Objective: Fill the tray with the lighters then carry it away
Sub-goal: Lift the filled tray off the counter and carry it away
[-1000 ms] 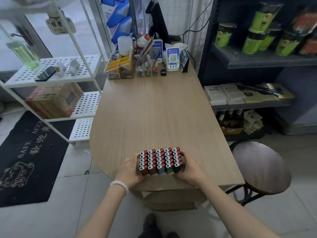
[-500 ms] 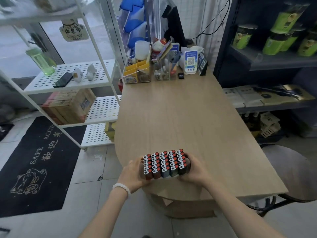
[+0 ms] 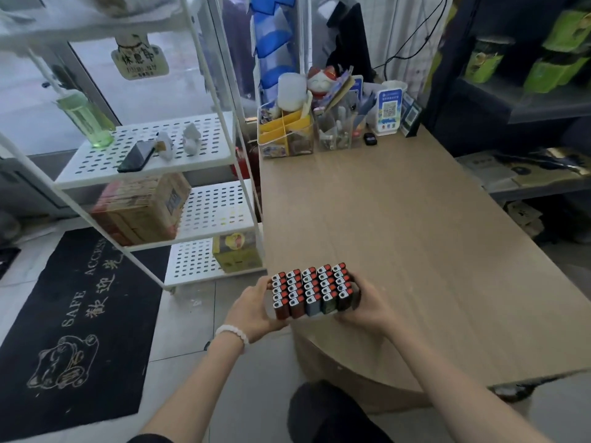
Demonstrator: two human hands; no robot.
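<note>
A tray packed with several rows of upright lighters (image 3: 311,290), red caps and metal tops up, is held in the air at the near left corner of the wooden table (image 3: 399,238). My left hand (image 3: 252,310) grips the block's left side and my right hand (image 3: 367,306) grips its right side. The tray itself is almost hidden under the lighters and my fingers; only a pale strip of it shows along the bottom front. The block partly overhangs the table's edge, above the tiled floor.
A white perforated shelf rack (image 3: 150,155) stands left of the table with a phone, a green bottle and a cardboard box. Clear organisers (image 3: 287,135) and QR-code stands (image 3: 388,111) crowd the table's far end. A dark shelving unit (image 3: 524,107) lines the right. A black doormat (image 3: 73,321) lies on the floor.
The view has swung left and closer. The tray of lighters, held in both hands, has moved from above the table's front edge to its left corner, partly over the floor.
</note>
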